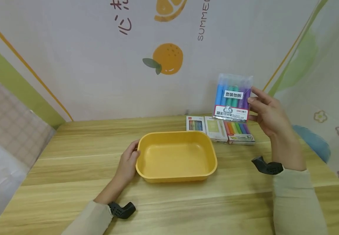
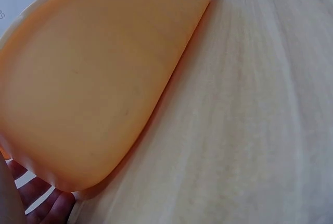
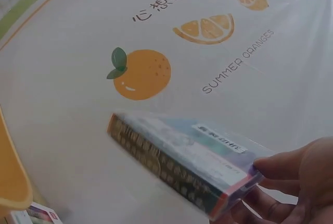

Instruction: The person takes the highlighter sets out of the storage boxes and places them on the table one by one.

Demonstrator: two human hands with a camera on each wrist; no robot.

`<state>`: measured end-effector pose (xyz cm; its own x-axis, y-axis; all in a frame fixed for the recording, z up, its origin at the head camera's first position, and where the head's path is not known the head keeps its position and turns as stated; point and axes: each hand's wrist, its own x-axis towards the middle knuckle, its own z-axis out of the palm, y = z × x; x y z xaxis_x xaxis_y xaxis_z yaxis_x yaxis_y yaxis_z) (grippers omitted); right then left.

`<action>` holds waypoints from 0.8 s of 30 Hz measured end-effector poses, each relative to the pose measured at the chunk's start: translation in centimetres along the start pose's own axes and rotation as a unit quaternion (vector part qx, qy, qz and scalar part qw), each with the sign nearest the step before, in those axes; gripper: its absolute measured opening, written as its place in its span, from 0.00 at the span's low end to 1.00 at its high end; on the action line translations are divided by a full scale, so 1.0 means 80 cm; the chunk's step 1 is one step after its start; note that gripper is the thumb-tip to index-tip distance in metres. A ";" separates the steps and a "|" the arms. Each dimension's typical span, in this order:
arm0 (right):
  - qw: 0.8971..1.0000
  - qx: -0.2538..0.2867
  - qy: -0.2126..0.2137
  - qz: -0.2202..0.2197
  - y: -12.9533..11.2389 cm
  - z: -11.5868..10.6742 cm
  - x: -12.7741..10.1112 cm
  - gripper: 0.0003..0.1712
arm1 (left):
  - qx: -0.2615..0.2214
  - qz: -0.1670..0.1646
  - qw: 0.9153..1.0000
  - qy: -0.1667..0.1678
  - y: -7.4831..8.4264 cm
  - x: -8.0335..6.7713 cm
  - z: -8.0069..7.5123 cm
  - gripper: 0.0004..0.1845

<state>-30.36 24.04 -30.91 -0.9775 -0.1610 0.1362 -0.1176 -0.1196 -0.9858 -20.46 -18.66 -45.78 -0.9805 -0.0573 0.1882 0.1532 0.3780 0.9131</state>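
Observation:
My right hand (image 1: 270, 112) grips a clear pack of highlighters (image 1: 233, 98) by its right edge, thumb on the front, and holds it up above the table. Blue, green and purple pens show through the plastic. In the right wrist view the pack (image 3: 182, 161) is tilted, its dark printed bottom toward the camera. A yellow plastic basin (image 1: 176, 156) sits on the table with nothing in it. My left hand (image 1: 128, 161) holds the basin's left side, thumb near the rim; in the left wrist view its fingertips (image 2: 49, 203) reach around the basin's end (image 2: 93, 88).
Behind the basin's right end, three flat packs lie in a row: a box of dark-toned pens (image 1: 196, 124), a pale yellow box (image 1: 215, 128) and a rainbow-coloured set (image 1: 238, 132). A white curtain printed with oranges (image 1: 169, 58) hangs at the back of the wooden table (image 1: 84, 156).

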 end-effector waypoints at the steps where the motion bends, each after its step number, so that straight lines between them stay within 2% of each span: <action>1: 1.000 -0.012 0.006 0.001 0.000 -0.001 0.000 0.44 | -0.002 -0.001 1.000 0.001 0.000 0.000 0.000 0.25; 4: 0.999 -0.047 0.017 0.002 0.000 -0.004 0.000 0.43 | -0.005 -0.001 1.000 0.001 0.001 -0.001 0.001 0.25; 9: 0.998 -0.055 0.013 0.003 0.009 -0.021 -0.004 0.43 | -0.007 0.002 1.000 0.000 0.001 0.000 0.000 0.25; 19: 0.999 -0.012 0.027 0.012 0.024 -0.075 -0.008 0.43 | 0.000 0.003 1.000 0.006 0.004 0.001 -0.001 0.25; 24: 0.998 -0.009 0.047 0.039 0.028 -0.090 -0.007 0.44 | -0.010 -0.005 1.000 0.004 0.005 -0.001 0.000 0.25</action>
<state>-31.33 30.94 -33.87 -0.9958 -0.0768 0.0503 -0.0430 -0.0931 -0.9947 -20.32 -18.53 -45.45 -0.9811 -0.0675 0.1815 0.1460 0.3579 0.9223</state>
